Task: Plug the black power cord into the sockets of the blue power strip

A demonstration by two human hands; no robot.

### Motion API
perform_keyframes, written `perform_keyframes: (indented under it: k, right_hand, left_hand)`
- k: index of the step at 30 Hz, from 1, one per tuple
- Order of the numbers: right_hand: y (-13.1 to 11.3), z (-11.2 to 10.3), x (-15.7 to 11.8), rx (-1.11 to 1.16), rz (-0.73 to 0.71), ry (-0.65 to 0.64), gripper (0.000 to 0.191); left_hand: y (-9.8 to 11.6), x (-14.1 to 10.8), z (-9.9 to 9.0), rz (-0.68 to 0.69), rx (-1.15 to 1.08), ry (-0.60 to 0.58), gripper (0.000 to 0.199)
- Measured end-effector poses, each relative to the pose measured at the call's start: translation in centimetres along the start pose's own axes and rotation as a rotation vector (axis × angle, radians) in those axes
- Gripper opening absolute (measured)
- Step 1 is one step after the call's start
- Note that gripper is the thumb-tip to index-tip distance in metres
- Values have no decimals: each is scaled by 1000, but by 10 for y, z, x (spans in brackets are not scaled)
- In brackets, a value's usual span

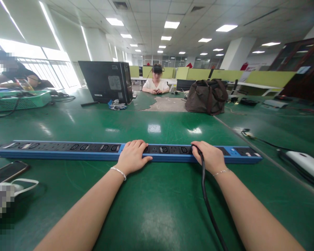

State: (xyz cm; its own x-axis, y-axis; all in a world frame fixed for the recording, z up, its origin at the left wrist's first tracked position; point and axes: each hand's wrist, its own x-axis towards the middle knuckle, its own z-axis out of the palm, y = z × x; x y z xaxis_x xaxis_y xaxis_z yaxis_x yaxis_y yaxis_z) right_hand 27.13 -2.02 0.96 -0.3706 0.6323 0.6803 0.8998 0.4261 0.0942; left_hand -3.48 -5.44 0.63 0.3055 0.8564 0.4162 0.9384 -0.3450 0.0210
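A long blue-and-black power strip lies crosswise on the green table, its sockets facing up. My left hand grips the strip near its middle, fingers laid over the top and thumb along the near side. Further right, my right hand is closed around the plug end of a black power cord, at the sockets on the strip. The plug is mostly hidden by my fingers, so I cannot tell how deep it sits. From there the cord runs down toward the bottom edge, between my forearms.
On the left are a phone and a green basket. A black computer case, gloves and a brown bag stand farther back. A white device lies right. One person sits opposite, another at left.
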Motion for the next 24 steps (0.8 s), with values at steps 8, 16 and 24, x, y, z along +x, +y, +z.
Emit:
perform_keyframes:
  k: [8,16,24]
  right_hand:
    - [-4,8,-6,43,74,57,26]
    - [-7,7,-10,46,88,45,27]
    - [-8,6,-10,94,121,20,27]
  left_hand:
    - [0,0,-1,-9,-5,-16,47]
    - [1,0,-2,-25,-9,-25,47]
    - [2,0,-3,-30,-26,-26,46]
